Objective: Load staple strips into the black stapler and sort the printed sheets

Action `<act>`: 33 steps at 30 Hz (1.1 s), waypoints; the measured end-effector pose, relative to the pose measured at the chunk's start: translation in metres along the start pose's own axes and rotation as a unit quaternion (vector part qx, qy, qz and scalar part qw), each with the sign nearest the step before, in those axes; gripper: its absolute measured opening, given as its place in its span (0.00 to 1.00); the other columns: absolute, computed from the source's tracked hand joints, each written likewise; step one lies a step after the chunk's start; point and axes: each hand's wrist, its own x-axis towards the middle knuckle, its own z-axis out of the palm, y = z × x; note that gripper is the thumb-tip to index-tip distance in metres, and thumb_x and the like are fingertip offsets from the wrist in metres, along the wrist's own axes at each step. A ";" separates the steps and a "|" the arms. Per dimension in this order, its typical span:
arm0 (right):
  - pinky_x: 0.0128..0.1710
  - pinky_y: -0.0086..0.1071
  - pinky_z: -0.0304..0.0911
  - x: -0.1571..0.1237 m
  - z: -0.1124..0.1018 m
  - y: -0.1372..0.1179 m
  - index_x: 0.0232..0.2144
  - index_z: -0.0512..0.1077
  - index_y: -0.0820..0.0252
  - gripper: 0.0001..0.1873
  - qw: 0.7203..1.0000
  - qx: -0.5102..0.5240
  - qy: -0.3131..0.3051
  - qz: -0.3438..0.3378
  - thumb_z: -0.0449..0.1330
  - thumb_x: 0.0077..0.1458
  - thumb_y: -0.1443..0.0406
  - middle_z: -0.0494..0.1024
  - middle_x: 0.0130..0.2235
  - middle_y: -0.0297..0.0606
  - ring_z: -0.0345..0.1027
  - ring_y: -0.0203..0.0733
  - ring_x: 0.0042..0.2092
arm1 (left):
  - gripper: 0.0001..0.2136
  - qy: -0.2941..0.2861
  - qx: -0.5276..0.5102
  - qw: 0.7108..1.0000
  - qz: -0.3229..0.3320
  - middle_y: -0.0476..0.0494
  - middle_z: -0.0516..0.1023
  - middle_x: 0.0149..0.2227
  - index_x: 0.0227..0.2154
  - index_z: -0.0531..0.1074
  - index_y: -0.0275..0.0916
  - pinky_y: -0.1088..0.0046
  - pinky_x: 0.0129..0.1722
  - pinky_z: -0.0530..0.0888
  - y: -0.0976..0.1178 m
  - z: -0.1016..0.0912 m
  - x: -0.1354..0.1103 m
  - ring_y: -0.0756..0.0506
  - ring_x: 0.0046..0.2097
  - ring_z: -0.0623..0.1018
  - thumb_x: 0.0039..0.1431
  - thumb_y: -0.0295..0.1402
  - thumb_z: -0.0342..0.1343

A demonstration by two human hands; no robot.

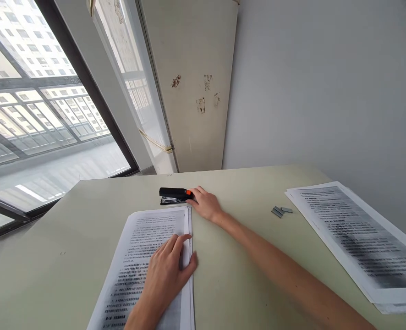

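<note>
On the pale green worktop (240, 275) between window (34, 91) and grey wall (320, 91) lie two paper stacks (144, 238), small staple strips (277, 211) near the right one, the left hand (167, 266) resting thumb-spread on the other, the right hand (205, 204) pinching one black stapler (173, 193) just beyond it.

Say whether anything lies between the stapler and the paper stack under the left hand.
Nothing visible does: the stapler, with the right hand at its end, sits just beyond the paper stack's far edge.
</note>
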 end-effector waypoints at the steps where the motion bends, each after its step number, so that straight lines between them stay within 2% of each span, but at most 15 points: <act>1: 0.52 0.48 0.75 0.000 0.003 0.000 0.59 0.73 0.59 0.19 1.000 0.016 0.004 -0.004 0.63 0.70 0.59 0.77 0.59 0.44 0.76 0.48 0.53 | 0.13 0.000 0.001 1.000 0.001 0.47 0.80 0.40 0.53 0.71 0.45 0.66 0.37 0.76 0.000 0.000 0.000 0.41 0.38 0.83 0.67 0.38 0.55; 4: 0.52 0.47 0.75 -0.012 0.006 0.009 0.58 0.73 0.58 0.19 0.997 0.075 0.021 -0.008 0.63 0.70 0.59 0.76 0.59 0.44 0.76 0.48 0.53 | 0.13 0.001 0.001 1.000 0.002 0.47 0.80 0.40 0.53 0.70 0.45 0.66 0.37 0.75 0.000 0.001 -0.001 0.42 0.38 0.83 0.67 0.37 0.54; 7: 0.51 0.46 0.76 -0.036 -0.001 0.021 0.58 0.73 0.58 0.18 0.989 0.143 0.032 -0.011 0.63 0.70 0.59 0.77 0.57 0.44 0.77 0.47 0.51 | 0.13 0.000 0.002 1.000 -0.001 0.47 0.80 0.40 0.53 0.70 0.45 0.66 0.36 0.75 -0.001 0.001 -0.001 0.41 0.39 0.83 0.67 0.36 0.53; 12: 0.55 0.39 0.74 -0.082 -0.026 0.029 0.51 0.73 0.56 0.10 0.975 0.221 0.022 -0.012 0.57 0.69 0.67 0.81 0.50 0.41 0.78 0.41 0.50 | 0.13 -0.006 0.000 1.000 -0.004 0.46 0.79 0.40 0.54 0.70 0.44 0.65 0.37 0.75 -0.001 0.002 -0.001 0.41 0.38 0.82 0.68 0.37 0.54; 16: 0.55 0.40 0.73 -0.119 -0.047 0.025 0.47 0.75 0.55 0.08 0.970 0.243 -0.004 -0.001 0.57 0.68 0.65 0.81 0.49 0.41 0.78 0.43 0.50 | 0.12 -0.013 -0.005 1.000 -0.011 0.48 0.79 0.40 0.53 0.70 0.46 0.66 0.37 0.74 -0.001 0.002 -0.002 0.42 0.38 0.82 0.71 0.40 0.52; 20: 0.56 0.39 0.72 -0.161 -0.070 0.027 0.46 0.75 0.54 0.08 0.966 0.257 -0.036 0.010 0.56 0.69 0.64 0.80 0.49 0.40 0.77 0.43 0.51 | 0.13 -0.014 -0.009 1.000 -0.016 0.48 0.79 0.40 0.54 0.69 0.46 0.66 0.37 0.73 -0.002 0.003 -0.002 0.42 0.39 0.82 0.73 0.42 0.50; 23: 0.51 0.37 0.72 -0.186 -0.085 0.033 0.44 0.76 0.54 0.08 0.963 0.263 -0.053 0.023 0.56 0.70 0.64 0.80 0.45 0.38 0.76 0.42 0.47 | 0.13 -0.010 -0.014 1.000 -0.020 0.48 0.78 0.39 0.55 0.68 0.45 0.66 0.37 0.73 -0.003 0.004 -0.001 0.43 0.38 0.81 0.74 0.42 0.48; 27: 0.43 0.35 0.70 -0.201 -0.091 0.039 0.42 0.75 0.54 0.09 0.963 0.259 -0.054 0.041 0.54 0.71 0.64 0.78 0.38 0.35 0.74 0.41 0.41 | 0.13 -0.006 -0.019 1.000 -0.020 0.50 0.76 0.35 0.55 0.67 0.45 0.67 0.36 0.73 -0.003 0.006 0.000 0.43 0.35 0.80 0.74 0.42 0.47; 33: 0.43 0.35 0.68 -0.199 -0.090 0.037 0.41 0.75 0.54 0.09 0.965 0.254 -0.055 0.041 0.54 0.70 0.64 0.78 0.38 0.36 0.73 0.42 0.41 | 0.14 -0.004 -0.018 0.999 -0.027 0.51 0.75 0.33 0.55 0.68 0.45 0.68 0.33 0.71 0.001 0.004 0.001 0.44 0.33 0.79 0.74 0.41 0.46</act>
